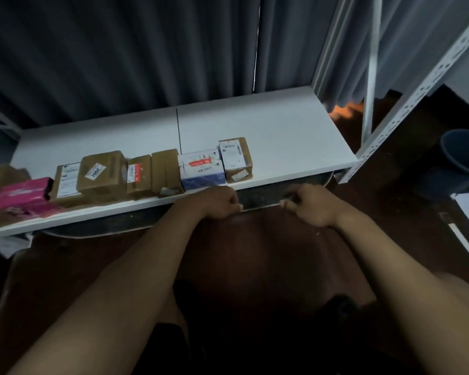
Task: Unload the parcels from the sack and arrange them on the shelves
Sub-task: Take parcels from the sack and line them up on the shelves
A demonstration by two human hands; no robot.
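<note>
Both bare arms reach forward over a dark floor that is too dim to make out. Left hand (219, 202) and right hand (310, 204) have curled fingers, holding nothing, just below the white shelf (268, 125). Parcels (157, 171) sit in a row along its front edge.

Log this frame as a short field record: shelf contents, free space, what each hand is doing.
shelf: white flat shelf board, parcels in a row along its front edge
rightmost parcel: brown cardboard box with white label
beside it: white and blue carton
far left: pink wrapped packet
free space: right end and back of the board
left hand: fingers curled, below the shelf edge, contents unclear
right hand: same
</note>
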